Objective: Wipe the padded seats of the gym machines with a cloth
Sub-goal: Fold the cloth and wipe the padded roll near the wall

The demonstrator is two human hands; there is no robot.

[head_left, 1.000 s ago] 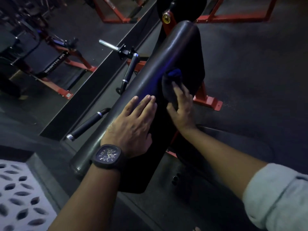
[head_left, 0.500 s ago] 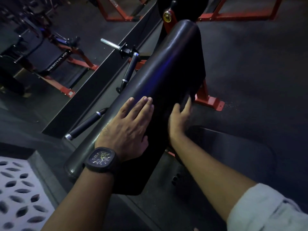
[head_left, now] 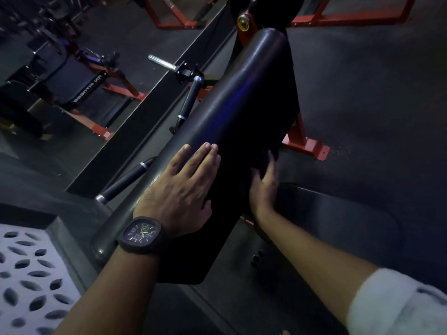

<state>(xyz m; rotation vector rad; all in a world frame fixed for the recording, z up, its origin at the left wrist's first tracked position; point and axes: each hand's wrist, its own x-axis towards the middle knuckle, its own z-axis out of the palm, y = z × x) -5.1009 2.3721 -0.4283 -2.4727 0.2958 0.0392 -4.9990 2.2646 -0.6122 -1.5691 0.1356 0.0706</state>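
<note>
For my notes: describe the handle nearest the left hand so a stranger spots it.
Find the long black pad up the middle, left hand flat on it. Left of that hand a black handle slants out from behind the pad. Unlike the far handle, its chrome cap points toward us.

pad (head_left: 242,100): smooth glossy vinyl | frame (head_left: 302,141): painted metal | peg (head_left: 161,62): shiny metal

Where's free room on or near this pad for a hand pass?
Free: the pad from the left hand up to the far rounded end; the lower seat, right of the right hand. Crowded: the pad's left side, with handles and chrome peg; the near half, where both hands are.
</note>
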